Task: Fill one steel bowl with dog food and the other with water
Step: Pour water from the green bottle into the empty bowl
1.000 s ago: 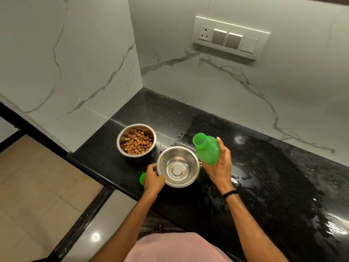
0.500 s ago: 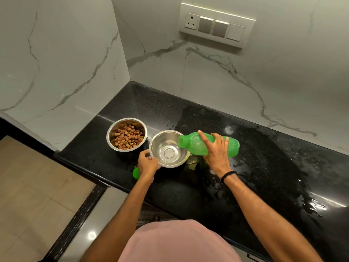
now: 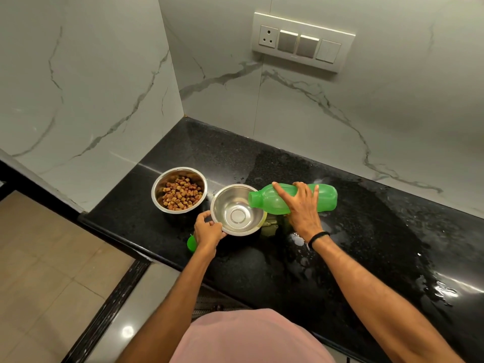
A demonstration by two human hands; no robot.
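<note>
Right grip (image 3: 301,208) holds bottle (image 3: 326,197) sideways, mouth over bowl (image 3: 230,205).

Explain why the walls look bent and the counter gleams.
Head view: the wide-angle lens bows the wall seams and switch panel; the wet counter mirrors a light as white glare at right; the empty bowl and green bottle look sharp.

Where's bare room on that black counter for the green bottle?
Free: the counter strip behind both bowls toward the wall corner, and the wide wet stretch right of the bottle. Crowded: the front-left edge, where kibble bowl, empty bowl, green cap and left hand cluster.
</note>
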